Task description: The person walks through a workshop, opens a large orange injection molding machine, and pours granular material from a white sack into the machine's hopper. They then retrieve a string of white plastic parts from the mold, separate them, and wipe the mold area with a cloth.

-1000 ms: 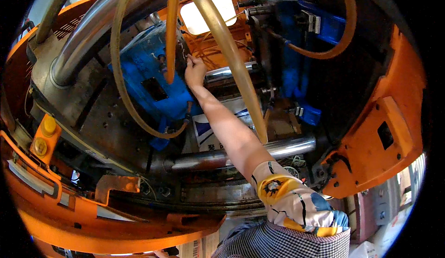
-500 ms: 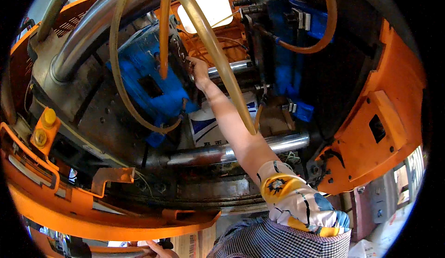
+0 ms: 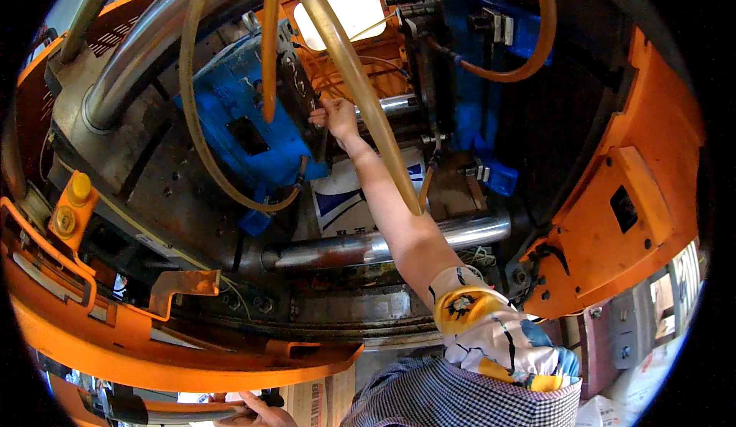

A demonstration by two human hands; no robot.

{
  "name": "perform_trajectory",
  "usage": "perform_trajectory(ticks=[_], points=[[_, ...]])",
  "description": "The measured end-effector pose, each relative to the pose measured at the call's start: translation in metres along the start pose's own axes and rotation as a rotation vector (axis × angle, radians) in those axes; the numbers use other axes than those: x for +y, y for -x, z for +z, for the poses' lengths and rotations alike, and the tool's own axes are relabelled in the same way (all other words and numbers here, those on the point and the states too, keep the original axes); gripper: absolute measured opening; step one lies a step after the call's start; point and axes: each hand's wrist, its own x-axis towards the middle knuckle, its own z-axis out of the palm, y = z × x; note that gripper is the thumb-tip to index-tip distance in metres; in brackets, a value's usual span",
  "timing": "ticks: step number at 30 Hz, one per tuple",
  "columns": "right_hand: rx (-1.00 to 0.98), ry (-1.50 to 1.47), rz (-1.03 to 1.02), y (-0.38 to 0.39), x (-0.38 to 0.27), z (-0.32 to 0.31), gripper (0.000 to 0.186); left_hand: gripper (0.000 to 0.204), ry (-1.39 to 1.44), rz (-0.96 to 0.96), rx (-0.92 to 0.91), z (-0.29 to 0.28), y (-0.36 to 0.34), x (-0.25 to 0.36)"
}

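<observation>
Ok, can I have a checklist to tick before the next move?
1. Right hand out from between the blocks: not ok, it is at the left block's inner face.
2. Left hand outside: ok, low by the orange guard.
3. Right block apart from left block: ok.
4. Thick hose clear of right forearm: cannot tell, they overlap in view.
5. Right hand gripping nothing: cannot tell.

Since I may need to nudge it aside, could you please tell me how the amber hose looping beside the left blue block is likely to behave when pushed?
The amber hose would probably flex but spring back, given its broad, unkinked curve. Its lower end meets a fitting on the left blue block, so it may swing rather than come away.
</observation>
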Motion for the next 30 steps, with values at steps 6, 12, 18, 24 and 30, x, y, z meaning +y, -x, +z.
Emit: perform_trajectory(ticks=[6, 12, 18, 24, 30], points=[[0.072, 0.079, -0.136, -0.010, 0.012, -0.010, 0.019, 0.038, -0.031, 0.004, -0.003, 0.000, 0.000, 0.002], [-0.067, 0.141, -0.110, -0.019, 0.018, -0.008, 0.018, 0.038, -0.074, 0.028, -0.032, -0.003, 0.000, 0.003], [-0.048, 0.369, -0.299, -0.019, 0.021, -0.004, 0.013, 0.037, -0.063, -0.035, -0.017, -0.003, 0.001, 0.007], [0.034, 0.685, -0.517, -0.028, 0.027, -0.009, 0.005, 0.041, -0.134, -0.100, -0.022, -0.007, 0.003, 0.008], [0.076, 0.650, -0.552, -0.032, 0.024, -0.008, 0.006, 0.045, -0.163, -0.124, -0.058, -0.005, 0.001, 0.023]])
